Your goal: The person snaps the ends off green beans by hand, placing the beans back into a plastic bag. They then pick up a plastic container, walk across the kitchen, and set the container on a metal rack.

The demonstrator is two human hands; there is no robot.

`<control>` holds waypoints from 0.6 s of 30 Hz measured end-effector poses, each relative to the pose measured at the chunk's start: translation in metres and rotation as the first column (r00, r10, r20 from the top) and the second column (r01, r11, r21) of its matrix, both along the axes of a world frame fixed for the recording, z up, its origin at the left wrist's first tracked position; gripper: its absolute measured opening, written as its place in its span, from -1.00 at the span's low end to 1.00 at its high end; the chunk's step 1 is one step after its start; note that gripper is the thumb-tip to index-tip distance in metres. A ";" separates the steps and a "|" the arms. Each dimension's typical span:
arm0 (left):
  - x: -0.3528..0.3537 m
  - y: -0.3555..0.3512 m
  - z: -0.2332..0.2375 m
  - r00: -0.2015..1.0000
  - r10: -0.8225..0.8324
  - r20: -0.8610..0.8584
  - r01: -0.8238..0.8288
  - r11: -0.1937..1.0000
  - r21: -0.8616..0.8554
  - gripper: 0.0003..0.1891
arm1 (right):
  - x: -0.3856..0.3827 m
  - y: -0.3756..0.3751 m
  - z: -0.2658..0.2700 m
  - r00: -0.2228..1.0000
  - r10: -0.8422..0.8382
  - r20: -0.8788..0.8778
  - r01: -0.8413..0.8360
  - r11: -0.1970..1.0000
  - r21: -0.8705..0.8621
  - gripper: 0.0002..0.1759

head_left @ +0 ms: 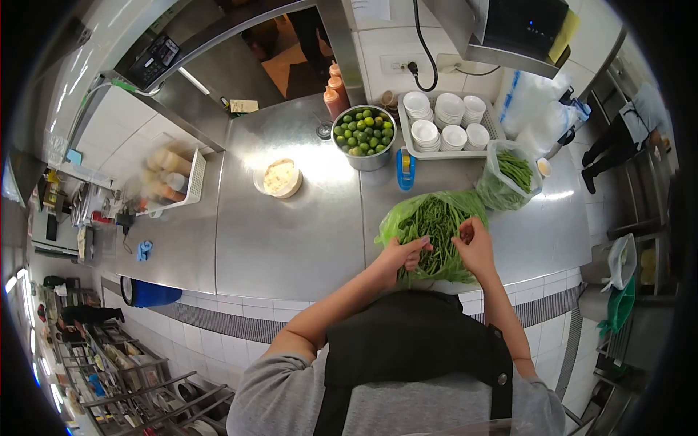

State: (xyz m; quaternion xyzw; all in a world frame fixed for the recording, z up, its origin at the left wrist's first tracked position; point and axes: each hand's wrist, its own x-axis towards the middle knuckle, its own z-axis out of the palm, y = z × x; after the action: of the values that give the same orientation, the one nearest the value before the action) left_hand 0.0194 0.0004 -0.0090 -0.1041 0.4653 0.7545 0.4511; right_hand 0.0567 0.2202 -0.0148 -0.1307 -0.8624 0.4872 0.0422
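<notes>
An open green plastic bag (392,221) full of thin green beans (438,225) lies at the front edge of the steel counter. Over its left side is my left hand (408,256), its fingers curled together; what they hold, if anything, is too small to name. My right hand (474,245) is at the bag's right side, thumb and fingers bent towards each other over the beans, with its grip too small to make out. Behind and to the right, a clear bag (496,190) of green beans (515,170) stands upright.
On the steel counter (291,240) are a pot of limes (363,132), a blue tape dispenser (406,171), a tray (445,154) of stacked white cups, a tub (281,179), sauce bottles (336,94) and a white basket (196,178). A person (627,131) stands at the far right.
</notes>
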 end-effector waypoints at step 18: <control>-0.016 0.024 0.036 0.784 0.120 -0.610 -0.232 0.967 -0.108 -0.85 | 0.002 -0.040 0.044 0.966 0.238 -0.097 -0.253 0.949 -0.190 -0.54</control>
State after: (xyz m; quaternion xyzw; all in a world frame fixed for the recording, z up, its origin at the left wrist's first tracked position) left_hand 0.0032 0.0241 0.0267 0.0567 0.6369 0.7430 0.1976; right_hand 0.0591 0.1797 0.0296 -0.0080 -0.8163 0.5776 -0.0007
